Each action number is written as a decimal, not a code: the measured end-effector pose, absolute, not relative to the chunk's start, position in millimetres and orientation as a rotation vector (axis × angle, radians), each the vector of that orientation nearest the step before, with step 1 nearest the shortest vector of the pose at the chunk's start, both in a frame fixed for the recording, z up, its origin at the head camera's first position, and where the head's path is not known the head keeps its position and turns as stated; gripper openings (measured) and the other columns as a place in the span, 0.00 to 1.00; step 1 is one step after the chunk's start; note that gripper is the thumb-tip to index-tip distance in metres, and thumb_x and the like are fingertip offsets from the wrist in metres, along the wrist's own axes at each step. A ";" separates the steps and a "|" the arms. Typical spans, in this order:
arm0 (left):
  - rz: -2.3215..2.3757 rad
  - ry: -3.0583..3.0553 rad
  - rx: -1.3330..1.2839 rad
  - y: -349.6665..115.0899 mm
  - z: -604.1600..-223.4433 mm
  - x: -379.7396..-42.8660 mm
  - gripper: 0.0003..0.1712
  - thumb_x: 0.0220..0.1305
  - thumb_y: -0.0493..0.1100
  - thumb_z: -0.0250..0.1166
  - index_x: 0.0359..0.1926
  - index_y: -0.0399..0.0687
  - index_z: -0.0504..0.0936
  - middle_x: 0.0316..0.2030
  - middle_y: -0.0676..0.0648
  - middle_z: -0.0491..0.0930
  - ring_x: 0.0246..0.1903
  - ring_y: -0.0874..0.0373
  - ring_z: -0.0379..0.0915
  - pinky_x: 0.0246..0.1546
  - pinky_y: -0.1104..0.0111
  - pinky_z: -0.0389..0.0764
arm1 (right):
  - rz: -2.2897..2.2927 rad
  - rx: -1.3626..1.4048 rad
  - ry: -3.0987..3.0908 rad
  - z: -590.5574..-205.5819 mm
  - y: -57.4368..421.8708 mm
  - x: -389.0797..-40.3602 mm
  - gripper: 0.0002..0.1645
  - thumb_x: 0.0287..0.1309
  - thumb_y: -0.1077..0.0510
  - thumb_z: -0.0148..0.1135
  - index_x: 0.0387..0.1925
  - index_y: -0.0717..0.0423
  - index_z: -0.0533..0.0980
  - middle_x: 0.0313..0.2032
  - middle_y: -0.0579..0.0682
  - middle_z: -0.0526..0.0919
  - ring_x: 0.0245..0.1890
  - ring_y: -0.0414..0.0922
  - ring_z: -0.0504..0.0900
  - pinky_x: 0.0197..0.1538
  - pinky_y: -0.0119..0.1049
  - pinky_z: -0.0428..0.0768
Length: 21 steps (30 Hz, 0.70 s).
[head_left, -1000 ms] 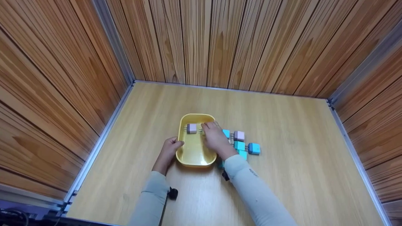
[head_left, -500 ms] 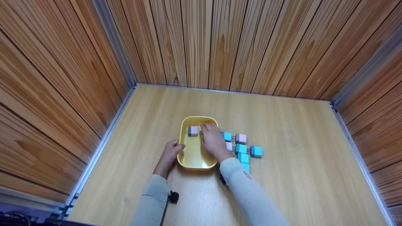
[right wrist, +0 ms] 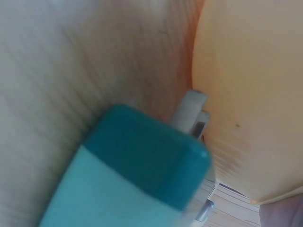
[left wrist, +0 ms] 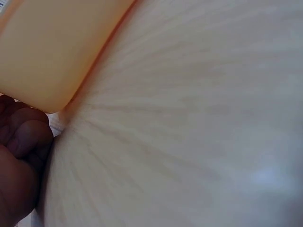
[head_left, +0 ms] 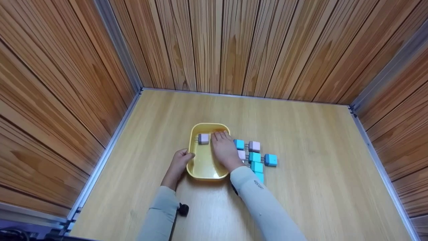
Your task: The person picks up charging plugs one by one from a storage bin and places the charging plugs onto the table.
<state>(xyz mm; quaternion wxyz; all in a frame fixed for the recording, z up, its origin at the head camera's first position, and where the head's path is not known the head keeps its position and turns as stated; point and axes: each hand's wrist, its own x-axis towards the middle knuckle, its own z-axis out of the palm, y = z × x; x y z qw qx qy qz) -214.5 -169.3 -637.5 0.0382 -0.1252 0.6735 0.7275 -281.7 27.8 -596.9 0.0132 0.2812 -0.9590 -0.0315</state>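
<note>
A yellow tray [head_left: 209, 175] with raised walls stands on the table. My left hand [head_left: 179, 164] grips its left wall, thumb over the rim and fingers curled outside. Inside, toward the far left, lies a lilac and grey charger plug [head_left: 203, 139], prongs to the left. My right hand [head_left: 224, 149] reaches over the right wall into the tray, fingers pointing away from me. What lies beneath its fingers and palm is hidden. Close below the right wrist, a teal charger plug [right wrist: 128, 165] lies with its prongs near the tray's outer wall.
Right of the tray, several charger plugs lie close together, among them a lilac plug [head_left: 254, 146], a turquoise plug [head_left: 256, 167] and a blue plug [head_left: 270, 160]. Wood-patterned walls [head_left: 250, 50] enclose the table [head_left: 317, 167] at the back and sides.
The right hand has shifted slightly left within the tray and now covers the prongs seen beside its fingers a second ago. The left hand keeps its grip on the tray.
</note>
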 end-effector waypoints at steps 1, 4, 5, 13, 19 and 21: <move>2.231 2.067 -0.381 -169.3 -637.6 -214.6 0.11 0.61 0.36 0.59 0.32 0.27 0.78 0.25 0.41 0.83 0.22 0.56 0.77 0.23 0.70 0.78 | -0.116 0.877 -2.988 -597.2 27.8 -281.8 0.28 0.79 0.63 0.36 0.75 0.58 0.64 0.73 0.56 0.68 0.75 0.54 0.64 0.79 0.49 0.51; 2.232 2.068 -0.372 -169.6 -637.7 -214.8 0.11 0.61 0.35 0.59 0.32 0.25 0.78 0.25 0.41 0.83 0.22 0.55 0.77 0.22 0.70 0.77 | -0.141 0.874 -2.985 -597.9 27.5 -282.5 0.27 0.79 0.64 0.38 0.74 0.58 0.66 0.70 0.55 0.71 0.73 0.52 0.67 0.79 0.49 0.52; 2.226 2.073 -0.373 -169.7 -637.6 -214.8 0.12 0.61 0.36 0.59 0.32 0.26 0.78 0.25 0.41 0.83 0.22 0.55 0.77 0.23 0.70 0.77 | -0.139 0.872 -2.983 -598.2 27.3 -282.9 0.26 0.79 0.64 0.38 0.73 0.57 0.67 0.69 0.55 0.73 0.72 0.52 0.68 0.79 0.49 0.52; 2.210 2.101 -0.365 -170.2 -637.4 -213.5 0.09 0.60 0.37 0.59 0.29 0.32 0.78 0.25 0.42 0.82 0.22 0.57 0.76 0.22 0.70 0.76 | -0.067 0.853 -2.949 -599.1 26.5 -282.5 0.22 0.76 0.67 0.45 0.63 0.58 0.76 0.59 0.56 0.78 0.64 0.53 0.75 0.76 0.49 0.61; 2.213 2.094 -0.373 -169.6 -637.3 -213.4 0.08 0.59 0.37 0.59 0.26 0.36 0.77 0.24 0.43 0.81 0.21 0.57 0.76 0.22 0.70 0.76 | -0.030 0.850 -2.924 -598.7 27.2 -282.1 0.20 0.74 0.68 0.47 0.59 0.59 0.78 0.56 0.56 0.80 0.59 0.54 0.77 0.73 0.48 0.65; 2.202 2.096 -0.366 -169.7 -637.0 -214.2 0.08 0.59 0.37 0.59 0.25 0.38 0.76 0.25 0.43 0.81 0.22 0.57 0.76 0.22 0.71 0.77 | -0.013 0.842 -2.928 -597.8 27.5 -282.8 0.20 0.74 0.68 0.47 0.59 0.59 0.78 0.56 0.56 0.80 0.59 0.53 0.77 0.73 0.48 0.65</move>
